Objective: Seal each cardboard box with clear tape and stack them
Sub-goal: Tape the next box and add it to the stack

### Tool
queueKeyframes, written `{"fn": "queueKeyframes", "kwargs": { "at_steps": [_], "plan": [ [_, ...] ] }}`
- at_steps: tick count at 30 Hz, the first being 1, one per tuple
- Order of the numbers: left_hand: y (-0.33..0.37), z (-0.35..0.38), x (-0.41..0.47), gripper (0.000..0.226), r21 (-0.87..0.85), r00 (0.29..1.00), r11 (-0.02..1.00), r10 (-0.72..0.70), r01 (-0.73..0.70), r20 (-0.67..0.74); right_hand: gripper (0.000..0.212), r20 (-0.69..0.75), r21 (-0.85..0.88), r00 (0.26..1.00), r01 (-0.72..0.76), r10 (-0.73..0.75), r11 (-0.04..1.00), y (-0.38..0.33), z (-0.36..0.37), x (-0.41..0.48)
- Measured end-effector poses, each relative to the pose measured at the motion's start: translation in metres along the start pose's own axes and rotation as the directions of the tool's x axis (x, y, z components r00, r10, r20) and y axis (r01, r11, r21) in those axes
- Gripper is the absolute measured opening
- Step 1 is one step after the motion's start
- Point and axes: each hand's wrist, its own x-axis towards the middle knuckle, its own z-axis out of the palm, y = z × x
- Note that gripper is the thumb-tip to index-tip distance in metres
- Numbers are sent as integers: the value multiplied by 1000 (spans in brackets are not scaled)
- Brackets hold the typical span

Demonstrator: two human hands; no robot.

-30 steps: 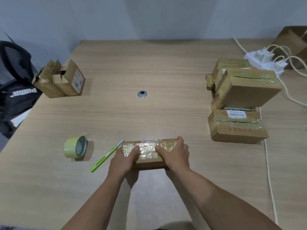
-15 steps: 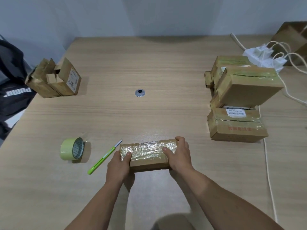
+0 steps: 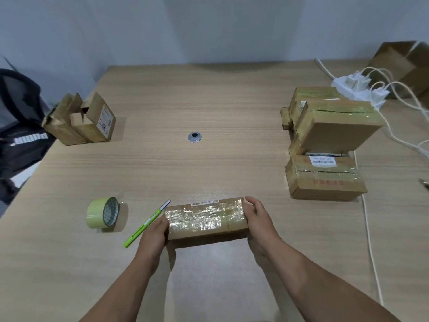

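Note:
A small cardboard box, its top covered in shiny clear tape, lies near the front edge of the wooden table. My left hand grips its left end and my right hand grips its right end, fingers bent over the sides. At the right stands a pile of taped boxes: a low one in front and a tilted one resting on top behind it. Two open, untaped boxes sit at the far left.
A pale green tape roll and a green cutter lie just left of my left hand. A metal grommet marks the table's middle. A white power strip and a cable run along the right side. A black bag hangs off the left edge.
Both hands slid outward along the taped top, from near the middle to the box's two ends. The box stayed near the front edge of the table.

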Motion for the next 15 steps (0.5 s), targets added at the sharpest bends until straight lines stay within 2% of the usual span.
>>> {"fn": "queueKeyframes", "kwargs": {
  "at_steps": [3, 5, 7, 11, 15],
  "plan": [
    [6, 6, -10, 27, -166, 999, 986, 27, -31, -27, 29, 21, 200, 996, -89, 87, 976, -3, -4, 3],
    [9, 11, -14, 25, -254, 998, 966, 23, -39, -66, 34, 9, 218, 995, -100, 100, 971, -6, -4, 3],
    [12, 13, -19, 26, -298, 996, 953, 31, -54, -81, 29, -19, 158, 996, -84, 88, 984, -7, -4, 0],
    [13, 11, -25, 25, -293, 994, 952, 62, -86, -90, 8, -56, 62, 998, -1, 4, 998, -7, -6, -6],
    [2, 5, -26, 35, -183, 984, 974, 105, -131, -147, 10, -72, 68, 996, 66, -61, 995, -4, -6, -10]
  ]
}}
